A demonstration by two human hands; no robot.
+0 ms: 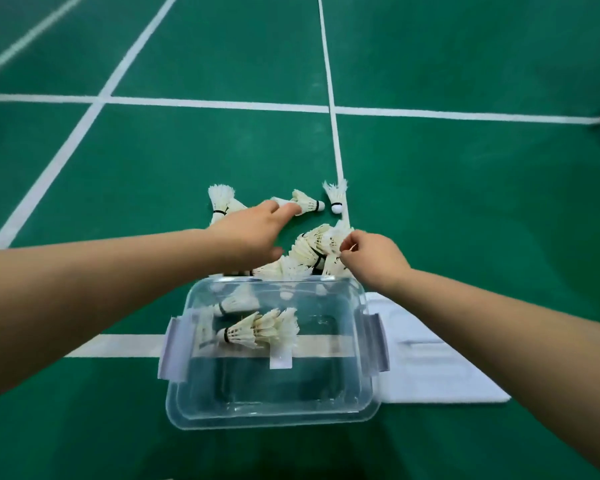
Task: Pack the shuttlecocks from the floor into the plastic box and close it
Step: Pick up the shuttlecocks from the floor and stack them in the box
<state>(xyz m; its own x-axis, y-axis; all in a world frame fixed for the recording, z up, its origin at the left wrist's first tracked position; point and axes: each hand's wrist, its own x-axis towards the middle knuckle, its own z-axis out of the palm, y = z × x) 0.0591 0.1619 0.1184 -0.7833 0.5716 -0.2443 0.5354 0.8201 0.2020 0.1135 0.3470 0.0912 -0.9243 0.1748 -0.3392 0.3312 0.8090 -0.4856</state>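
A clear plastic box [274, 351] is seen lidless on the green court [465, 202], across a white line [118, 345]. Two shuttlecocks [260, 329] lie inside it, toward its far left corner. The white lid [430, 368] lies flat on the floor, touching the box's right side. Just beyond the box's far rim a pile [312, 251] of shuttlecocks is heaped on the floor, with three more scattered past it, one [336, 197] standing cork-down by a line. The left hand [253, 237] is stretched beyond the box's far left corner, fingers spread apart and laid on a lying shuttlecock [305, 202]. The right hand [374, 259] is held beyond the far right corner, fingers pinched together on feathers at the pile's right edge.
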